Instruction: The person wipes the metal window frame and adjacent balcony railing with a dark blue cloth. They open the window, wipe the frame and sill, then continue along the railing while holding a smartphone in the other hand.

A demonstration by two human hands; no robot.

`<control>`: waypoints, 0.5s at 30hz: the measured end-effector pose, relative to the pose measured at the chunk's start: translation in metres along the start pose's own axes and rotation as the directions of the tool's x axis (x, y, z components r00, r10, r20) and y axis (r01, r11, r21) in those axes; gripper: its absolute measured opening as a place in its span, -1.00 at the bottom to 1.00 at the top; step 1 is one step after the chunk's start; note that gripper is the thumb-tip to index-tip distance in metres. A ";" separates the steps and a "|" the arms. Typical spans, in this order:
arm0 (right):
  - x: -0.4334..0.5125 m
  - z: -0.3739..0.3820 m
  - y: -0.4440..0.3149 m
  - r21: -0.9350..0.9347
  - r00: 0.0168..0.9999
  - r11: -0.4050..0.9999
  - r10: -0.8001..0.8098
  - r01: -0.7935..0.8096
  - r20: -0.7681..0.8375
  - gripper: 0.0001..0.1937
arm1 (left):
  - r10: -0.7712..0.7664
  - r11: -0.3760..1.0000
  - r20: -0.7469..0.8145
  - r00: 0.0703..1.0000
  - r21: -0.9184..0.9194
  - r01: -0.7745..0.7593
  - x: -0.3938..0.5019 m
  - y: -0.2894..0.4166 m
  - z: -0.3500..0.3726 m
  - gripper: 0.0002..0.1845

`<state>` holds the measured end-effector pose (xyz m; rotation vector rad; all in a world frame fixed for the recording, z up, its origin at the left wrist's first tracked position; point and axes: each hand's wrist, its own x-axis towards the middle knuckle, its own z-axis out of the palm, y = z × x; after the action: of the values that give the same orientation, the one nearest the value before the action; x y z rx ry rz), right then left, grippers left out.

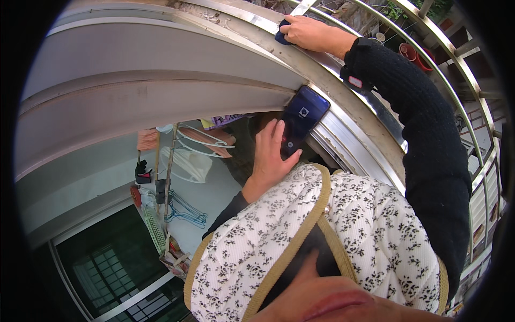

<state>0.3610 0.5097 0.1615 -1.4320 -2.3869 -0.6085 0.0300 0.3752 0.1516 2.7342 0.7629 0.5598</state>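
Note:
In the head view, my right hand (307,33) reaches far forward and presses a dark blue cloth (284,33) on the metal rail of the outer window ledge (257,25). Its fingers are bent over the cloth. Closer to my chest, my left hand (269,161) is at the lower left edge of a dark smartphone (307,110), its thumb by the bottom corner. The lit screen faces up towards me. The phone's far end lies by the aluminium window track (350,133), where the window sash (161,88) meets it.
Curved metal security bars (454,52) run along the right, with red containers (416,55) beyond them. On the left, below the sash, hang white hangers (203,137), blue hangers (185,211) and a green plastic basket (154,229). A dark glass window (108,261) lies lower left.

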 end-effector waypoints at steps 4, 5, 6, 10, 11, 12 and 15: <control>-0.021 0.005 -0.017 0.021 0.999 0.999 -0.027 0.027 0.046 -0.90 | -0.030 0.999 0.014 0.999 0.012 0.030 -0.005 -0.007 0.000 0.01; -0.027 0.006 -0.021 0.019 0.998 0.999 -0.040 0.039 0.057 -0.90 | -0.033 0.999 0.016 0.999 0.016 0.033 -0.006 -0.009 0.000 0.01; -0.033 0.007 -0.025 0.017 0.996 0.998 -0.053 0.052 0.068 -0.90 | -0.037 0.999 0.011 0.999 0.017 0.037 -0.007 -0.009 0.000 0.01; -0.053 0.007 -0.037 0.107 0.989 0.993 -0.056 0.042 0.140 -0.87 | -0.074 0.997 0.014 0.997 0.002 0.074 -0.007 -0.012 0.004 -0.03; -0.058 0.008 -0.040 0.118 0.986 0.992 -0.058 0.039 0.157 -0.86 | -0.083 0.997 0.020 0.996 0.008 0.083 -0.007 -0.012 0.006 -0.03; -0.064 0.009 -0.041 0.148 0.984 0.988 -0.058 0.033 0.171 -0.86 | -0.092 0.996 0.025 0.995 0.013 0.092 -0.006 -0.014 0.008 -0.03; -0.081 0.017 -0.046 0.198 0.960 0.980 -0.046 -0.010 0.275 -0.88 | -0.126 0.991 0.028 0.992 0.044 0.124 -0.003 -0.018 0.020 -0.02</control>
<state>0.3573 0.4374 0.1011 -1.4934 -2.5880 -0.1726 0.0277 0.3864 0.1270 2.7027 0.9411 0.4787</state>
